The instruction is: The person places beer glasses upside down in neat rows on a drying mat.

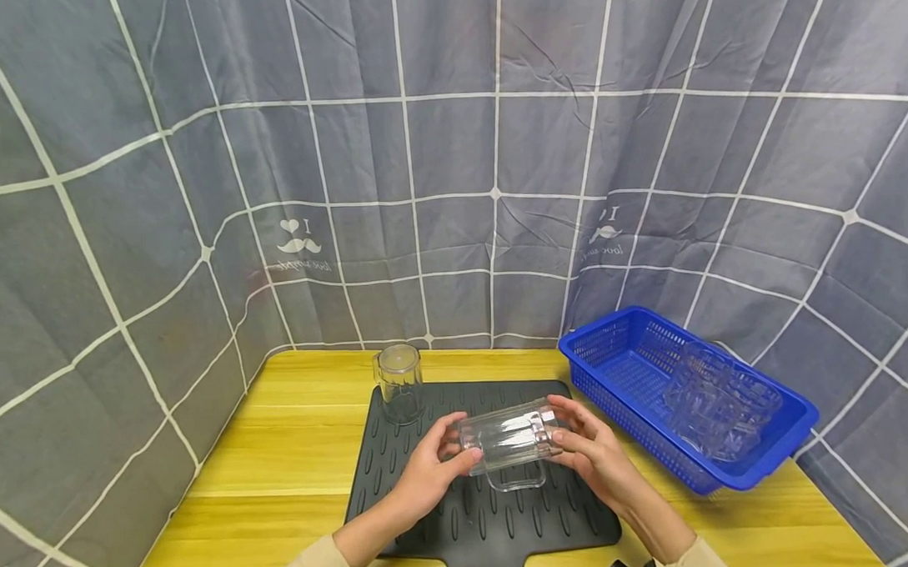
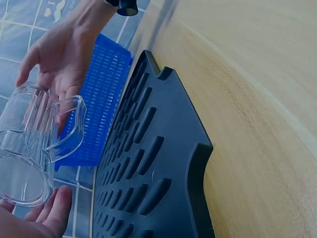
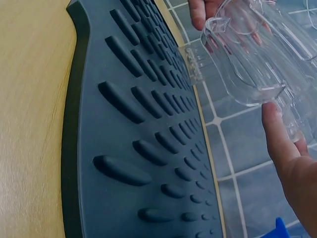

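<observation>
A clear glass mug (image 1: 508, 436) lies sideways in the air above the dark ribbed drying mat (image 1: 485, 524), its handle (image 1: 517, 481) hanging toward the person. The left hand (image 1: 430, 468) has its grip round one end, thumb and fingers on opposite sides; the right hand (image 1: 591, 445) grips the other end. A second mug (image 1: 400, 390) stands at the mat's far left corner. To the right, a blue perforated basket (image 1: 626, 373) on the wooden counter (image 1: 279, 440) holds more clear glassware (image 1: 721, 399) in its near end.
</observation>
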Tool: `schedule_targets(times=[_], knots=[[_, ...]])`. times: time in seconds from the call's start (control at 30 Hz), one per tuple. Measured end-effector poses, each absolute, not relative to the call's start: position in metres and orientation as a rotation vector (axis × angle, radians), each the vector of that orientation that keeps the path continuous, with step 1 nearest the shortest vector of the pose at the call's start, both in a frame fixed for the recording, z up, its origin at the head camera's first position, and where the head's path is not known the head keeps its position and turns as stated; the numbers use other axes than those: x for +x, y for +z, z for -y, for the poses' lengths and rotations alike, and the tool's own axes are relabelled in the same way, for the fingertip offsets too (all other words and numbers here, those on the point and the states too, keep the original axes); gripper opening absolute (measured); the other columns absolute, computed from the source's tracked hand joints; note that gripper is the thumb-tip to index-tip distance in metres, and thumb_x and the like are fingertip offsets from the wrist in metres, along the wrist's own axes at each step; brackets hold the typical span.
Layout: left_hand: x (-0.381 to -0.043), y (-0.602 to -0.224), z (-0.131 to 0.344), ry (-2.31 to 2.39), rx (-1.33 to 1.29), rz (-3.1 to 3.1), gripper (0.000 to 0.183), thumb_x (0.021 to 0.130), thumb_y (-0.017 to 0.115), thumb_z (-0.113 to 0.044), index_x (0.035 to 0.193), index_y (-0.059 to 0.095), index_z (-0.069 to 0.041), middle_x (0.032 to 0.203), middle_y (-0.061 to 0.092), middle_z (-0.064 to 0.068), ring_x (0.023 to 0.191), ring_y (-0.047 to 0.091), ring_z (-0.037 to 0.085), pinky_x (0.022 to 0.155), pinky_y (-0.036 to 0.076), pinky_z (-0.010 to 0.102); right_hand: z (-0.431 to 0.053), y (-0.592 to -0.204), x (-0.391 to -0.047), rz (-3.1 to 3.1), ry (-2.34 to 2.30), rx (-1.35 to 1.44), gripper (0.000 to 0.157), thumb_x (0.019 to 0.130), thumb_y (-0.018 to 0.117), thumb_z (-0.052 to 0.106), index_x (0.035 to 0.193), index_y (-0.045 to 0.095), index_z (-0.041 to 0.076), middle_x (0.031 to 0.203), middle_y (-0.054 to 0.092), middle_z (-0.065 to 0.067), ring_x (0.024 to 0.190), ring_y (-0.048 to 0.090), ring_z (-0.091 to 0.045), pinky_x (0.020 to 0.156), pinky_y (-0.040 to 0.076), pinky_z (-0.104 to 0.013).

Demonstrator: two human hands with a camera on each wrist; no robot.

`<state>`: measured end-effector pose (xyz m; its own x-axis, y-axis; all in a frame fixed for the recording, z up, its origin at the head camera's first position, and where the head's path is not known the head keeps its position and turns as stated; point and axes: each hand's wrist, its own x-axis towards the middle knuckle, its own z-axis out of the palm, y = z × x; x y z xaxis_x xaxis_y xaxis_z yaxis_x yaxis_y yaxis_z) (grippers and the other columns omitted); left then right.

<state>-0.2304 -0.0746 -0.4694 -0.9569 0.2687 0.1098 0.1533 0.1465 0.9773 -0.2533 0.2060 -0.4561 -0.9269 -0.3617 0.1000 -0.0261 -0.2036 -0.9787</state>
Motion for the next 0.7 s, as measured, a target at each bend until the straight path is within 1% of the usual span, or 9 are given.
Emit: schedule_targets(times=[0.17,0.27,0.33,0.43,0.6,0.67,0.7], knots=[[-0.231,-0.465,0.075,1.931,0.405,-2.353,0.063,0.097,0.069,-0.035,0.150,0.042,-0.017,0.137,0.048,0.018,0.113,0.060,0.023,0.086,0.052,0.034,-0.210,-0.459,-0.254,-1.783,-2.185,-0.487,0.069,0.100,0.055,0.005,0.158,0.017,-0.001,0.147,0.033,-0.017,0.117,0.062,-0.018,0.093,0.056,-0.040],[-0.231,-0.463,0.075,1.922,0.402,-2.369,0.060,0.097,0.068,-0.033,0.150,0.043,-0.020,0.136,0.048,0.016,0.116,0.059,0.024,0.088,0.051,0.037,-0.212,-0.461,-0.255,-1.772,-2.160,-0.503,0.071,0.100,0.055,0.005,0.158,0.015,-0.001,0.152,0.027,-0.023,0.121,0.060,-0.024,0.095,0.055,-0.039],[-0.231,-0.460,0.076,1.914,0.413,-2.382,0.060,0.097,0.068,-0.032,0.150,0.043,-0.020,0.136,0.048,0.015,0.115,0.058,0.024,0.088,0.051,0.037,-0.213,-0.462,-0.255,-1.775,-2.141,-0.518,0.070,0.101,0.055,0.005,0.158,0.016,0.001,0.154,0.026,-0.026,0.125,0.057,-0.027,0.096,0.054,-0.038],[-0.232,-0.458,0.077,1.898,0.421,-2.398,0.060,0.098,0.067,-0.033,0.151,0.042,-0.021,0.136,0.049,0.013,0.115,0.057,0.024,0.089,0.051,0.038,-0.214,-0.465,-0.255,-1.779,-2.110,-0.545,0.067,0.101,0.055,0.005,0.158,0.019,0.004,0.154,0.029,-0.026,0.127,0.055,-0.030,0.097,0.053,-0.038],[-0.234,-0.454,0.080,1.867,0.431,-2.417,0.059,0.098,0.066,-0.032,0.152,0.042,-0.023,0.140,0.047,0.015,0.120,0.053,0.027,0.091,0.051,0.040,-0.215,-0.466,-0.257,-1.787,-2.071,-0.582,0.065,0.101,0.055,0.005,0.158,0.023,0.006,0.148,0.039,-0.017,0.125,0.056,-0.023,0.099,0.052,-0.036],[-0.234,-0.453,0.080,1.850,0.435,-2.431,0.059,0.098,0.066,-0.033,0.151,0.042,-0.024,0.142,0.046,0.015,0.121,0.052,0.028,0.091,0.051,0.041,-0.215,-0.466,-0.256,-1.801,-2.052,-0.590,0.066,0.100,0.056,0.005,0.158,0.023,0.006,0.146,0.042,-0.015,0.124,0.056,-0.020,0.099,0.052,-0.035],[-0.234,-0.453,0.081,1.841,0.438,-2.440,0.059,0.098,0.066,-0.033,0.151,0.043,-0.024,0.142,0.047,0.014,0.121,0.051,0.029,0.091,0.051,0.041,-0.215,-0.467,-0.256,-1.807,-2.043,-0.595,0.067,0.100,0.057,0.004,0.158,0.023,0.005,0.146,0.042,-0.016,0.124,0.056,-0.019,0.099,0.052,-0.034]])
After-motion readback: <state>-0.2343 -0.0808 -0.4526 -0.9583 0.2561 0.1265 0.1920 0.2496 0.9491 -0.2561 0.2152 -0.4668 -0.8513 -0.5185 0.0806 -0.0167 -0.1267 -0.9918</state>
